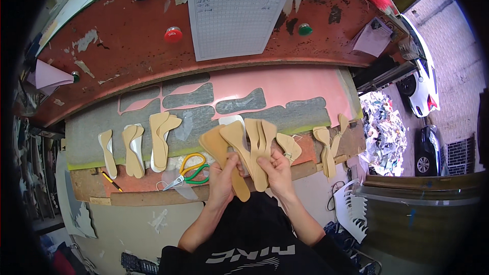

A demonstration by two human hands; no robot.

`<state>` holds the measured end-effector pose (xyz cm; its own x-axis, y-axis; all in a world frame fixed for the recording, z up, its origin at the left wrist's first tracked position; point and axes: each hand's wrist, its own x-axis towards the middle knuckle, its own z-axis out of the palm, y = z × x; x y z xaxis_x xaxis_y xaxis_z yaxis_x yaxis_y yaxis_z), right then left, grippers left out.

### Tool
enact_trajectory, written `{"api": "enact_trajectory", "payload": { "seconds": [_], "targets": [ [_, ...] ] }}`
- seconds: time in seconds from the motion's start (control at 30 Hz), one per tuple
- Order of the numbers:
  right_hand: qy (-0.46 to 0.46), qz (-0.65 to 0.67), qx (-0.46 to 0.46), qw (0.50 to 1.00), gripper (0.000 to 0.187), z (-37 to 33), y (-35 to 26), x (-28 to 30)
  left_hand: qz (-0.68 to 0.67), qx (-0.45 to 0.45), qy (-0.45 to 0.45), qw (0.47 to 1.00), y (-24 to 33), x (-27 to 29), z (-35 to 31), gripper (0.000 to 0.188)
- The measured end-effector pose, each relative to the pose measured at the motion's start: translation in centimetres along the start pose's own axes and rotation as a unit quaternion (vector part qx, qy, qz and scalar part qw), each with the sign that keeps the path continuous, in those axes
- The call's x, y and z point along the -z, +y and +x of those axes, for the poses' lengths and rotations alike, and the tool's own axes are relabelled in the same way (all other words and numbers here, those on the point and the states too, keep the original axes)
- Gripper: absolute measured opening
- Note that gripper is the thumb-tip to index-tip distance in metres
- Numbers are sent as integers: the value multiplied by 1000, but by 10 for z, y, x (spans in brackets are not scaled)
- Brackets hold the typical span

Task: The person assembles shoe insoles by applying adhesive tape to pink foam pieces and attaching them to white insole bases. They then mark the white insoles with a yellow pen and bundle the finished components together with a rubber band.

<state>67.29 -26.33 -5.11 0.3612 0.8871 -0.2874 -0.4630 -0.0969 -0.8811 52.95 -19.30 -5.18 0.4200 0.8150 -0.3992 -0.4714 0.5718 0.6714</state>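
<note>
My left hand (222, 177) is closed on tan insoles (216, 142), its thumb pressing near the narrow heel part. My right hand (275, 170) grips more tan insoles (255, 128), fanned out with their wide ends pointing away from me. A white piece (232, 119) shows behind the fan. Just right of my right hand lies a tied insole bundle (289, 145). Left of my left hand, scissors (188, 172) with one yellow and one green handle rest on the bench. Fingers behind the insoles are partly hidden.
More insole stacks (159, 142) lie along the bench to the left, another bundle (326, 150) to the right. A pink sheet (300, 86) with cut-out shapes covers the grey mat (91, 122). Behind it rises a red machine beam (127, 35) with red (173, 34) and green buttons (305, 29).
</note>
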Motion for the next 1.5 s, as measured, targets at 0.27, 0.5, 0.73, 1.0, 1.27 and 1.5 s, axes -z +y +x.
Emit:
{"api": "enact_trajectory", "payload": {
  "seconds": [0.27,0.5,0.73,1.0,1.27,1.5],
  "targets": [
    [36,-270,13,962,27,37,43,43,4,-79,125,989,24,39,3,17],
    [-51,-145,-52,987,22,-13,-24,14,16,31,-41,999,-24,26,-12,30],
    [-79,-244,-27,966,25,-43,-40,61,220,-24,-42,974,-43,-28,-24,22],
    [-163,-64,38,984,40,-33,-93,165,197,69,-169,963,-83,-85,-56,38],
    [-199,81,-65,974,61,-10,-84,231,112,16,-55,992,-144,-132,-66,32],
    [-235,225,-133,936,107,-13,-84,240,143,45,-55,987,-194,-170,-81,7]
  ]
}}
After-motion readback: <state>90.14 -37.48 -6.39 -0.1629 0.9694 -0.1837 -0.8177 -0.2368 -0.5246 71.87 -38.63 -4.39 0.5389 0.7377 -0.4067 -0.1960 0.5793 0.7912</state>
